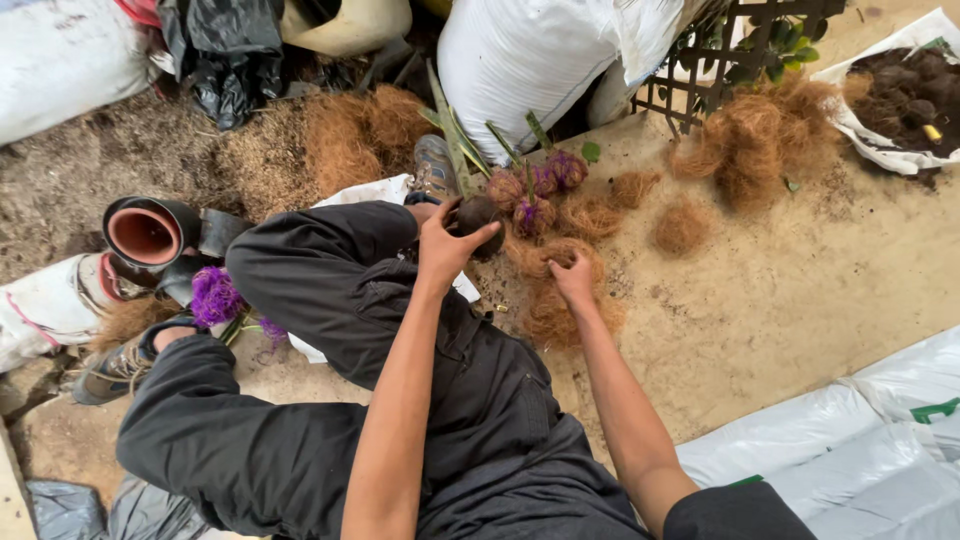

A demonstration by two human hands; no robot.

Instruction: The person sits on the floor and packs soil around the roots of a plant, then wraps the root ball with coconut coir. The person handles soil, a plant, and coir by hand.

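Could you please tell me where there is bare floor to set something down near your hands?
Bare floor lies right of the right hand, between the fibre clumps and the white sacks. Crowded: around the left hand, its dark ball, and the wrapped balls.

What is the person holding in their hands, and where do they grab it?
The left hand grips a dark round ball around its lower side. The right hand pinches brown coconut fibre at the top of the pile.

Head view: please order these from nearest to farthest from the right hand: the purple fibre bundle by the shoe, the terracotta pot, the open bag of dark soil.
From the right hand:
1. Purple fibre bundle, left by the shoe.
2. Open bag of dark soil, top right.
3. Terracotta pot, far left.
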